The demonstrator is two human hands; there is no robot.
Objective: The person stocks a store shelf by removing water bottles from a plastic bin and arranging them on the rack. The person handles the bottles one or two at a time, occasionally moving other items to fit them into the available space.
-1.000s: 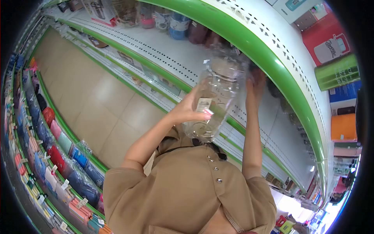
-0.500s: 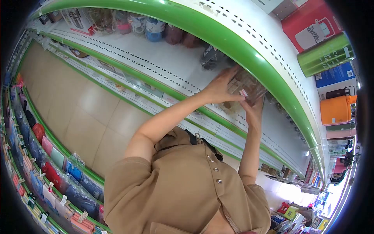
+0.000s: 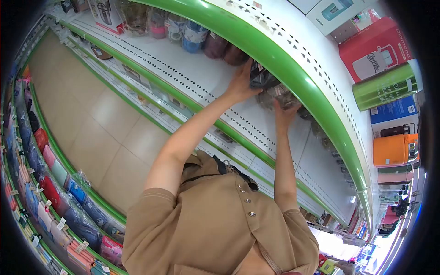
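Note:
On the white shelf [image 3: 183, 75], under the green-edged shelf above, my left hand [image 3: 239, 86] is against a dark plastic-wrapped item [image 3: 263, 79] with pale lettering. Its thumb lies along the near side and its fingers go up the left side, fingertips partly hidden. Beside that item sits a brownish item in clear plastic wrap [image 3: 278, 95]. My right hand [image 3: 286, 114] holds it from the near right, thumb and fingers spread around its end. The upper shelf's green edge [image 3: 279, 64] hides the far side of both items.
Several wrapped items, including a blue one [image 3: 194, 37], stand further left on the shelf. Above, a green tumbler [image 3: 382, 91], a red box [image 3: 373, 50] and an orange container [image 3: 392, 150] stand on the upper shelf. Packaged goods [image 3: 57, 197] line the opposite aisle side.
Both hands held the brownish wrapped item near the shelf's front; it now sits deeper in, beside the dark item. My left hand has moved left onto the dark item.

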